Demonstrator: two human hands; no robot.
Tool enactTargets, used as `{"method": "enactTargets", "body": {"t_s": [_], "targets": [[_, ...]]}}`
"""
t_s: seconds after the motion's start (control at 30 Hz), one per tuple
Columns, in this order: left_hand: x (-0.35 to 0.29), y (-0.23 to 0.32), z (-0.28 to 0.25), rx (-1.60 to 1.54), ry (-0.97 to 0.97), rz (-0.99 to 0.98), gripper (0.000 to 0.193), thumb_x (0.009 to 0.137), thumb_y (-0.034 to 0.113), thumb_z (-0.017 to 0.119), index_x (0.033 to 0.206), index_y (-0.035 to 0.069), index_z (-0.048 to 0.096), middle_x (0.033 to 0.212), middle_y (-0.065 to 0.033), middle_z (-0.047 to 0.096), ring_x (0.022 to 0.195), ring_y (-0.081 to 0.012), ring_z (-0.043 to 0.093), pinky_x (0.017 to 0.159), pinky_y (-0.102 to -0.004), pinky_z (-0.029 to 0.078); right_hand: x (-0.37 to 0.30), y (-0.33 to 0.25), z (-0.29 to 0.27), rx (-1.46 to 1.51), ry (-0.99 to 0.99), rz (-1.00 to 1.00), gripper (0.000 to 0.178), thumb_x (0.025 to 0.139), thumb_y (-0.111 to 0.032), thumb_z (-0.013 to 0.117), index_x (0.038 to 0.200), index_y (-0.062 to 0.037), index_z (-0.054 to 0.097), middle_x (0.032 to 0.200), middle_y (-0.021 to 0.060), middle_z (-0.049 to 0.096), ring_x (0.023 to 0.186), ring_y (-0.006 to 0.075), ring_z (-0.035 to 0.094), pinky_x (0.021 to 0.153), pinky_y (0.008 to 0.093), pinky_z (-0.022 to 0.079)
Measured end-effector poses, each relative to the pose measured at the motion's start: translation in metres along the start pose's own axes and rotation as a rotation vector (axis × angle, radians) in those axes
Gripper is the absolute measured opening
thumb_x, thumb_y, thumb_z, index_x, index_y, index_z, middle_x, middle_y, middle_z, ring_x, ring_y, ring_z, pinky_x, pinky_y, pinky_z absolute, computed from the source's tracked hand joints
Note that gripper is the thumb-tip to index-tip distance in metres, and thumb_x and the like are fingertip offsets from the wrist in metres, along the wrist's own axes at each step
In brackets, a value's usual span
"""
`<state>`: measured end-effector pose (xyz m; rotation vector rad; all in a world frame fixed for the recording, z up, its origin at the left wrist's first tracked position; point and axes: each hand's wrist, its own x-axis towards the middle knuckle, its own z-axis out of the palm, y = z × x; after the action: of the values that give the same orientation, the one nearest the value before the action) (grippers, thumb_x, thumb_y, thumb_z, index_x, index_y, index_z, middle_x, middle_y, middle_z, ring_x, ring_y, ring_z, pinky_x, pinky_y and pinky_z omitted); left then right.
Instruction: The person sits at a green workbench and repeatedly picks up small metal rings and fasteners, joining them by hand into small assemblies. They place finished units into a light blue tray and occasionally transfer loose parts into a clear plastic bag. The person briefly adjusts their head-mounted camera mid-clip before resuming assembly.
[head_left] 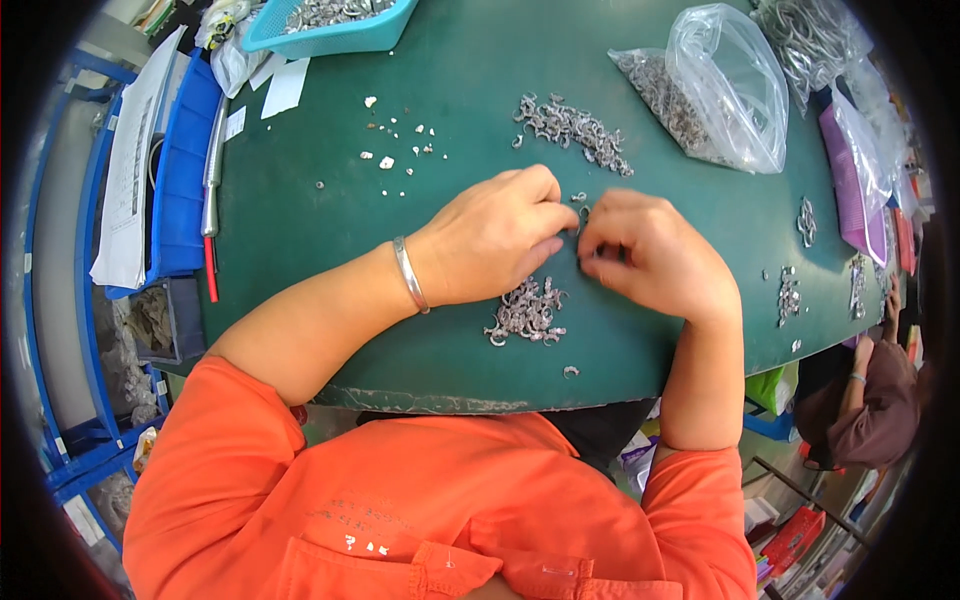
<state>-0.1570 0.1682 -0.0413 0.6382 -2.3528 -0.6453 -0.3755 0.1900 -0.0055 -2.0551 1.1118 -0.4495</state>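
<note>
Both my hands meet over the middle of the green table (420, 370). The fingers of my left hand (490, 235), with a silver bangle (410, 275) on its wrist, are curled and pinched together. My right hand (655, 255) faces it, also pinched and slightly blurred. Between the fingertips shows a small curved metal piece (584, 213); whether either hand grips it is unclear. Just below my left hand lies a small pile of curved silver metal pieces (525, 312). Beyond the hands spreads a longer heap of similar metal pieces (575, 132).
A turquoise basket (335, 38) of metal pieces stands far left, near white scraps (386, 162). A clear plastic bag (725, 95) with small pieces lies far right, beside a purple basket (850, 190). A blue bin (185, 180) borders the left edge. Another person (875, 400) sits at right.
</note>
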Motion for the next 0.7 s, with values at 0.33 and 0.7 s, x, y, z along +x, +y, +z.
{"method": "enactTargets", "body": {"t_s": [0.33, 0.7], "targets": [[-0.009, -0.005, -0.014, -0.226, -0.128, 0.072, 0.013, 0.072, 0.004, 0.072, 0.072, 0.008, 0.06, 0.079, -0.0045, 0.062, 0.072, -0.024, 0.061, 0.071, -0.0341, 0.048, 0.005, 0.008, 0.002, -0.083, 0.178, 0.012, 0.008, 0.075, -0.002, 0.07, 0.083, -0.0001, 0.069, 0.073, 0.0113, 0.061, 0.068, 0.0253, 0.062, 0.063, 0.0356, 0.051], [-0.003, -0.021, -0.012, 0.232, 0.206, -0.287, 0.044, 0.078, -0.004, 0.06, 0.122, 0.0, 0.058, 0.12, -0.0144, 0.054, 0.111, -0.0326, 0.052, 0.095, -0.0399, 0.042, 0.013, 0.006, 0.014, -0.041, 0.142, -0.195, 0.021, 0.074, 0.003, 0.069, 0.095, -0.0004, 0.07, 0.08, 0.0117, 0.062, 0.074, 0.0243, 0.063, 0.069, 0.0359, 0.051]]}}
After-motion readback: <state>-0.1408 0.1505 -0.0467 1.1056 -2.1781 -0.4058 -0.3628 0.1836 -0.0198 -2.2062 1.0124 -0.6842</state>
